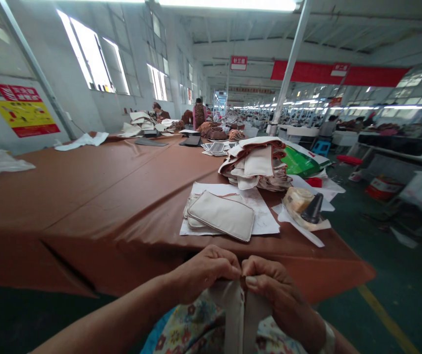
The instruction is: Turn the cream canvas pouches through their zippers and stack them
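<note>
My left hand [212, 270] and my right hand [275, 285] meet in front of the table edge, both closed in a pinch. Between them they grip the top of a beige fabric piece [233, 312], which hangs down over my flowered clothing. A seam or folded edge runs down its middle, and a bit of brown shows at the fingertips. Just beyond my hands, a small stack of beige stitched panels [221, 214] lies on white paper [264, 216].
The table has a brown cover [122, 196]. Behind the panels stands a big pile of beige and brown pieces [257, 164], beside a green bag [301, 160]. A dark cone [313, 209] sits at the right edge. Other people work farther back.
</note>
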`<state>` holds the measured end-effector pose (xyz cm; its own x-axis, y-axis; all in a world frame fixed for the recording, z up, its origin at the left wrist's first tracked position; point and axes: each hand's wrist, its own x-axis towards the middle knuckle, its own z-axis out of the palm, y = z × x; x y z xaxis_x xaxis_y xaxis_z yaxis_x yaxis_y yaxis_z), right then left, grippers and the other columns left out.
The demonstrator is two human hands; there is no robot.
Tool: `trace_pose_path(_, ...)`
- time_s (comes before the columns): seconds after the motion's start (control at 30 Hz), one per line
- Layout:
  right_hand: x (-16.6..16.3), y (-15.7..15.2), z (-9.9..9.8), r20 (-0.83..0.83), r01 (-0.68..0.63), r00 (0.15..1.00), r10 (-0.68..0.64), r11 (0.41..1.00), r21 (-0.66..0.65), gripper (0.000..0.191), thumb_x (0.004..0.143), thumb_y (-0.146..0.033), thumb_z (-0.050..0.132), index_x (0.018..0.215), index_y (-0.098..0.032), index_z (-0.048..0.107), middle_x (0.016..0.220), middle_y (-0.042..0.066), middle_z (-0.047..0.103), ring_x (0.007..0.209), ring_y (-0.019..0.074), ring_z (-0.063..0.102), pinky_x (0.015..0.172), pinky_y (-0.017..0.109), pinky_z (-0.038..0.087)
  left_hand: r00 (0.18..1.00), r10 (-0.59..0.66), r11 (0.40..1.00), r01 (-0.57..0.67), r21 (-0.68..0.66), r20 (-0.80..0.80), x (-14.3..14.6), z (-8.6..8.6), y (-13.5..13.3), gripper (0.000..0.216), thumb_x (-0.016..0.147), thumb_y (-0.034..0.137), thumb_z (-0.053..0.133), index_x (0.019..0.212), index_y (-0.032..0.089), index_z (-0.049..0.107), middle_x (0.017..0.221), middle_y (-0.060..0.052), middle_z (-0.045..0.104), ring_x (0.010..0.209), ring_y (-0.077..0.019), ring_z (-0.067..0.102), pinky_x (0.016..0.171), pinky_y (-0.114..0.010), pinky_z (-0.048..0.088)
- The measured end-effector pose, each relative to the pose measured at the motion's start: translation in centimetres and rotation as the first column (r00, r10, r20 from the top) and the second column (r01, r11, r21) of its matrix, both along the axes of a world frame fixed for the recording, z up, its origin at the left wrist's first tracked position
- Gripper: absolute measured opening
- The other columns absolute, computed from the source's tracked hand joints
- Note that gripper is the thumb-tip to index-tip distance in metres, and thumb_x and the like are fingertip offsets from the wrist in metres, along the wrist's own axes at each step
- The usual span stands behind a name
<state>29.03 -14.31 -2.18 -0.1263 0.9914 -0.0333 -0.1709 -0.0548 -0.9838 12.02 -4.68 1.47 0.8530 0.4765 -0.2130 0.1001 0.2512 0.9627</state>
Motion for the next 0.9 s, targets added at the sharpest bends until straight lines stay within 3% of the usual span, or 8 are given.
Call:
trace_pose_path(0.13, 0.2, 0.5, 0.9, 0.233, 0.007, 0.972, -0.024, 0.997, 0.075, 0.025, 0.088, -0.035, 0.061, 0.074, -0.016, 0.054, 0.069, -0.003, 0.044, 0.064, 0.0111, 0.034, 0.057, 0.023, 0.029, 0.988, -0.074, 0.974, 0.101, 0.205, -0.135, -0.6, 0.7, 0.7, 0.032, 0.074, 0.041, 0.073, 0.072, 0.01, 0.065, 0.058, 0.005, 0.041, 0.054, -0.0089, 0.028, 0.049, -0.024, 0.02)
trace_pose_path(0.3, 0.3, 0.6, 1.2, 0.479, 0.038, 0.869, -0.125, 0.982, 0.187, 0.021, 0.091, -0.031, 0.056, 0.078, -0.015, 0.059, 0.07, -0.001, 0.053, 0.064, 0.0124, 0.045, 0.057, 0.023, 0.035, 0.982, -0.043, 0.967, 0.086, 0.238, -0.182, -0.5, 0.5, 0.6, 0.034, 0.072, 0.042, 0.075, 0.075, 0.009, 0.068, 0.06, 0.004, 0.045, 0.054, -0.0083, 0.03, 0.05, -0.023, 0.021)
trace_pose_path(0.47, -0.2, 0.4, 1.3, 0.567, 0.07, 0.786, -0.245, 0.947, 0.312, 0.013, 0.087, -0.02, 0.056, 0.078, -0.015, 0.064, 0.07, 0.001, 0.059, 0.063, 0.0135, 0.053, 0.058, 0.023, 0.039, 0.97, -0.018, 0.985, 0.06, 0.165, -0.244, -0.2, 0.5, 0.4, 0.024, 0.072, 0.033, 0.068, 0.072, 0.01, 0.065, 0.054, 0.005, 0.04, 0.049, -0.0079, 0.026, 0.047, -0.024, 0.017)
trace_pose_path(0.63, -0.5, 0.1, 1.0, 0.54, 0.047, 0.773, -0.334, 0.878, 0.476, 0.016, 0.084, -0.009, 0.053, 0.078, -0.016, 0.065, 0.071, 0.001, 0.056, 0.063, 0.0129, 0.053, 0.058, 0.023, 0.04, 0.98, -0.084, 0.971, 0.121, 0.204, -0.18, -0.3, 1.3, -0.5, 0.013, 0.072, 0.021, 0.056, 0.063, 0.013, 0.058, 0.055, 0.005, 0.039, 0.048, -0.0075, 0.026, 0.046, -0.024, 0.017)
trace_pose_path(0.8, 0.3, -1.0, 1.0, 0.573, -0.121, 0.745, -0.343, 0.775, 0.621, 0.018, 0.09, -0.012, 0.051, 0.092, -0.018, 0.069, 0.071, 0.002, 0.053, 0.062, 0.0138, 0.051, 0.056, 0.025, 0.037, 0.993, -0.053, 0.998, 0.055, 0.018, -0.103, -0.8, 0.6, -1.4, 0.012, 0.068, 0.021, 0.063, 0.061, 0.012, 0.06, 0.053, 0.004, 0.042, 0.047, -0.0077, 0.027, 0.045, -0.023, 0.018)
trace_pose_path(0.9, 0.9, -1.8, 1.0, 0.645, -0.235, 0.661, -0.382, 0.711, 0.662, 0.022, 0.092, -0.012, 0.051, 0.101, -0.019, 0.07, 0.071, 0.004, 0.055, 0.061, 0.014, 0.049, 0.056, 0.027, 0.036, 0.998, 0.021, 1.0, -0.021, -0.004, -0.053, -1.6, -0.4, -1.6, 0.015, 0.065, 0.027, 0.07, 0.07, 0.013, 0.07, 0.063, -0.002, 0.057, 0.053, -0.0112, 0.04, 0.048, -0.022, 0.028)
